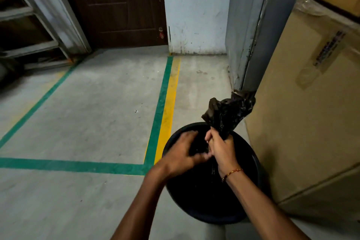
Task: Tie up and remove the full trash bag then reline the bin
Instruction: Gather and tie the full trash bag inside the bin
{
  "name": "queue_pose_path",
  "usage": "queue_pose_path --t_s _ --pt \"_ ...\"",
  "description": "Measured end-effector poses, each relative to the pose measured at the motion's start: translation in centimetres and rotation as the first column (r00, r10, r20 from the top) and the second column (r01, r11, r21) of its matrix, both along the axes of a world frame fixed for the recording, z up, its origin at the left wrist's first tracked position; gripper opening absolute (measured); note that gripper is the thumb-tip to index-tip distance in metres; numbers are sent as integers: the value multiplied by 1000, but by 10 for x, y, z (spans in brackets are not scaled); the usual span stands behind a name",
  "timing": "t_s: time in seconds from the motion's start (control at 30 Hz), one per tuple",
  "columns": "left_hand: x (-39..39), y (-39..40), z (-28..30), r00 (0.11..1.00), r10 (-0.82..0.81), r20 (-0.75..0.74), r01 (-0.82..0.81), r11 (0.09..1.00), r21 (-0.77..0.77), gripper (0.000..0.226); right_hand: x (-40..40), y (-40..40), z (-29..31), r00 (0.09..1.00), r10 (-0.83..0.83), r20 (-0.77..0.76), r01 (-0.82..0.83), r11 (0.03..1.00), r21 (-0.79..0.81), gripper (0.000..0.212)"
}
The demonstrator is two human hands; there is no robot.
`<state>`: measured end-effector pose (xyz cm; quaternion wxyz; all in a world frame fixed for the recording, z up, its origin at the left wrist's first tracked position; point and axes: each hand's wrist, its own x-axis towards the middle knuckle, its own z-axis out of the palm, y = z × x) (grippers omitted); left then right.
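A round black bin (251, 212) stands on the concrete floor at the lower right, with a black trash bag (228, 115) inside it. The bag's gathered top sticks up above the rim in a crumpled bunch. My right hand (222, 148) is closed around the neck of the bag just below that bunch. My left hand (183, 152) rests over the bin's left side, fingers curled against the bag next to my right hand; whether it grips plastic is hard to tell. The bag's body is lost in the dark inside of the bin.
Large cardboard boxes (303, 107) stand tight against the bin's right side. A grey metal door frame (247, 45) and a white wall lie beyond. Green and yellow floor tape (165, 107) runs left of the bin. A brown door (116, 6) and metal shelving (29, 25) stand at the back left.
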<state>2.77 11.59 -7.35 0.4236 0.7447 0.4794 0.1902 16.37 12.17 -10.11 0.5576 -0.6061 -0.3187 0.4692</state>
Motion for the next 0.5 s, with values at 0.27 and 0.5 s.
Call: queue_pose_path --t_s 0.27,0.5 --pt "25 -9 -27 931 46 -363 73 949 308 120 -1 -16 47 985 140 -105 -137 990 33 40" --pt "16 -8 13 894 49 -445 94 951 294 121 -13 -33 84 945 327 15 -325 943 -66 22"
